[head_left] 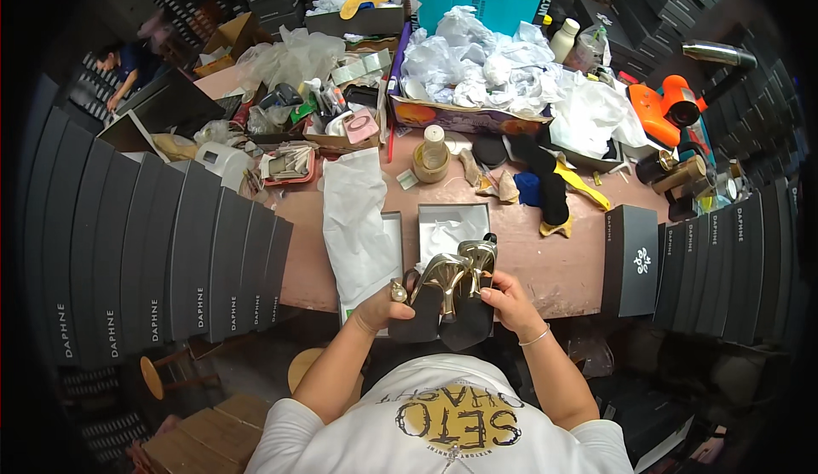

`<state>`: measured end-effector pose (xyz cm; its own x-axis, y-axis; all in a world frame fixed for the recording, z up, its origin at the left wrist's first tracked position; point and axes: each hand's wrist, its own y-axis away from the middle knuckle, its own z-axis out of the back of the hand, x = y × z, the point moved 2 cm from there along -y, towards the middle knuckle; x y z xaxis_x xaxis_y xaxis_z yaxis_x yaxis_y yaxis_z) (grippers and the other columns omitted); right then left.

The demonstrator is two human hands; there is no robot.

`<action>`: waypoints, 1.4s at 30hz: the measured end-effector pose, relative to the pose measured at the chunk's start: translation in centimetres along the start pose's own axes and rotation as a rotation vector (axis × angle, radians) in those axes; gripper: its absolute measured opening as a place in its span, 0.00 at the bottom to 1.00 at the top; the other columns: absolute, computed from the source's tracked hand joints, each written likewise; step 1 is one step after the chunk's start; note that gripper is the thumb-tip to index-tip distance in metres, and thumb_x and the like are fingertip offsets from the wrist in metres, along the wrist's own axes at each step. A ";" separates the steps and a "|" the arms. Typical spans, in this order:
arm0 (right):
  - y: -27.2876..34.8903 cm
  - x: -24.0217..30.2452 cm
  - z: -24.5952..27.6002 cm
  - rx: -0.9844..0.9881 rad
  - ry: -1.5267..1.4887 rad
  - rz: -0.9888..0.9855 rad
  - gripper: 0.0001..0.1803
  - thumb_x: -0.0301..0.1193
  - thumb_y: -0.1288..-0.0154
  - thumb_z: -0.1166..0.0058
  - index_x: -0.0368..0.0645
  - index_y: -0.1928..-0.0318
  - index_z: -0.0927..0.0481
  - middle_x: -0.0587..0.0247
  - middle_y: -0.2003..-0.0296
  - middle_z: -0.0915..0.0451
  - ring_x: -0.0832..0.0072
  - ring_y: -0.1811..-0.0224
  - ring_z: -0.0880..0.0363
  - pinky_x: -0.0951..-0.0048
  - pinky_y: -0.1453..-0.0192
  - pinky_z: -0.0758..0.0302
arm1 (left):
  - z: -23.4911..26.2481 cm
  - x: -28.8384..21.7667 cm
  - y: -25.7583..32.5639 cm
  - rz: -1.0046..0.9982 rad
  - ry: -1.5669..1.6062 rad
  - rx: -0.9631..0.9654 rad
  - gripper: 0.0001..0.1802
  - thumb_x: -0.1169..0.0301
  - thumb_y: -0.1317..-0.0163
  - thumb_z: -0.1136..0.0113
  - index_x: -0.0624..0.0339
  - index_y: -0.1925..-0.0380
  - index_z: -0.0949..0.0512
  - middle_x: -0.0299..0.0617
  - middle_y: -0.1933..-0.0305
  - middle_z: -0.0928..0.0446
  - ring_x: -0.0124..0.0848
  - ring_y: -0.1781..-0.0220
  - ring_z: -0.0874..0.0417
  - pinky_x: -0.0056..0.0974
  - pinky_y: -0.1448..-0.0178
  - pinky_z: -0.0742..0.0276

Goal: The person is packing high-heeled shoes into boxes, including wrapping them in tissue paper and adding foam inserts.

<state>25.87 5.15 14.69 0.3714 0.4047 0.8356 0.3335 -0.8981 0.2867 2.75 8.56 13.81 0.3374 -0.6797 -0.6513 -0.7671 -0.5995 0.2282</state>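
Sandals: gold-strapped pair, dark soles, held side by side over near edge of surface, just in front of open box.
Left hand: on left sandal's outer edge; fingers clamped on it, ring on one finger.
Right hand: on right sandal's outer edge; fingers wrapped round it, thin bracelet at wrist.
Open box: grey, lined with white tissue, directly beyond sandals.
Lid: beside box on left, mostly covered by white paper sheet.
Black box: closed, near right edge of surface, well apart from hands.
Stacks: rows of dark boxes on both sides of surface.
Far surface: carton of crumpled white paper, insoles, orange tool, small bottle.
Background: another person at upper left, bent over.
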 end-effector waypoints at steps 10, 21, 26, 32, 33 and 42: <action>-0.5 3.5 3.5 -0.221 0.890 0.437 0.20 0.30 0.40 0.39 0.38 0.48 0.24 0.55 0.57 0.24 0.71 0.63 0.23 0.75 0.61 0.27 | -3.5 2.3 -2.3 -0.052 0.170 -0.377 0.31 0.65 0.52 0.37 0.71 0.48 0.29 0.51 0.53 0.22 0.40 0.51 0.19 0.42 0.50 0.18; -0.7 6.1 -1.7 -0.039 0.738 0.438 0.08 0.24 0.41 0.39 0.39 0.61 0.19 0.64 0.68 0.26 0.78 0.73 0.28 0.78 0.68 0.30 | -4.2 2.8 -1.0 -0.058 0.068 -0.422 0.21 0.68 0.48 0.36 0.64 0.54 0.23 0.42 0.59 0.20 0.28 0.57 0.19 0.33 0.52 0.22; -1.4 3.2 -1.1 -0.134 0.217 0.267 0.08 0.29 0.34 0.46 0.37 0.69 0.23 0.68 0.73 0.28 0.81 0.77 0.34 0.80 0.72 0.34 | -2.7 3.2 0.6 -0.056 -0.197 -0.467 0.24 0.68 0.51 0.35 0.66 0.52 0.24 0.44 0.59 0.19 0.31 0.58 0.18 0.35 0.52 0.21; -0.1 2.2 0.0 -0.325 0.270 0.195 0.10 0.32 0.29 0.52 0.37 0.65 0.24 0.67 0.76 0.28 0.82 0.79 0.31 0.80 0.74 0.32 | -1.5 2.7 1.3 -0.103 -0.183 -0.523 0.22 0.69 0.50 0.36 0.66 0.54 0.23 0.42 0.59 0.20 0.27 0.59 0.19 0.34 0.53 0.22; 0.3 2.7 -0.9 -0.251 0.489 0.209 0.14 0.30 0.33 0.45 0.35 0.52 0.25 0.62 0.65 0.23 0.78 0.70 0.25 0.79 0.68 0.27 | -1.5 2.5 1.4 -0.118 -0.196 -0.523 0.19 0.70 0.49 0.36 0.65 0.56 0.22 0.38 0.61 0.21 0.25 0.60 0.21 0.32 0.54 0.24; -1.4 2.7 -7.1 0.109 0.439 0.200 0.52 0.33 0.51 0.29 0.44 0.29 0.47 0.59 0.39 0.36 0.71 0.44 0.31 0.72 0.48 0.27 | -1.0 0.3 2.4 -0.096 0.234 -0.132 0.33 0.64 0.54 0.37 0.66 0.46 0.29 0.48 0.53 0.22 0.38 0.51 0.20 0.42 0.44 0.24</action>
<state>20.25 6.30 19.89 0.0447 0.0940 0.9946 0.3899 -0.9182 0.0692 1.53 6.48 14.93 0.5338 -0.6866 -0.4936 -0.6527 -0.7057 0.2756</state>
